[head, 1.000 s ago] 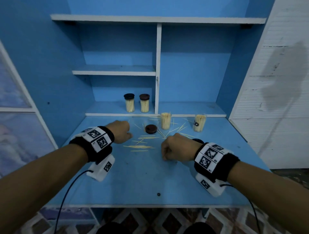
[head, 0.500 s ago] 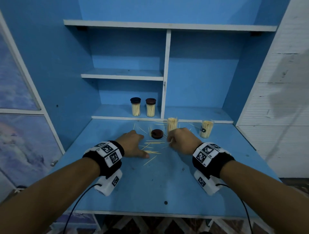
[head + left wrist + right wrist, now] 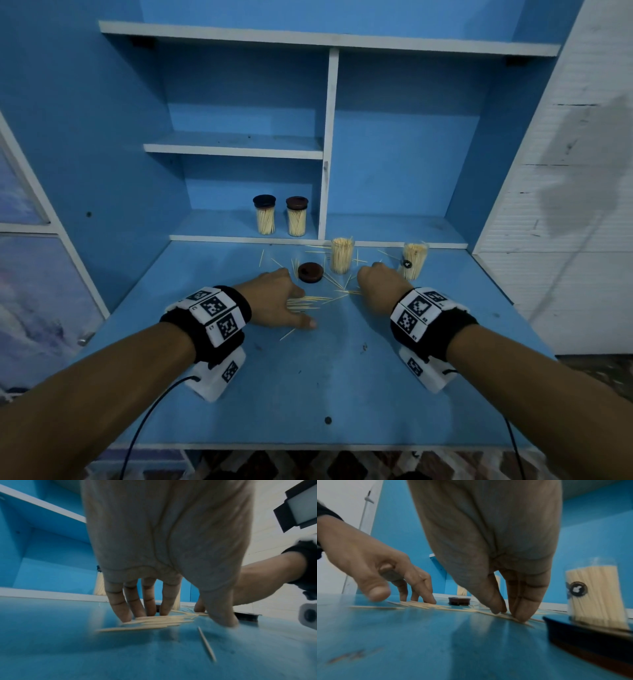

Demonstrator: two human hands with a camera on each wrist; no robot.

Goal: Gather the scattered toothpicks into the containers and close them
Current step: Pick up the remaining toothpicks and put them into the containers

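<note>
The left hand (image 3: 277, 301) lies flat and spread, fingers (image 3: 120, 609) pressing a row of toothpicks (image 3: 308, 301) on the blue desk (image 3: 308, 394). The right hand (image 3: 380, 284) pinches toothpicks with its fingertips (image 3: 520, 615). Two open jars (image 3: 342, 255) behind hold thin wooden sticks. A round brown lid (image 3: 310, 272) lies between.

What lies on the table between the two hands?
In the head view, loose toothpicks lie on the table between the left hand and right hand, with a brown lid just behind.
</note>
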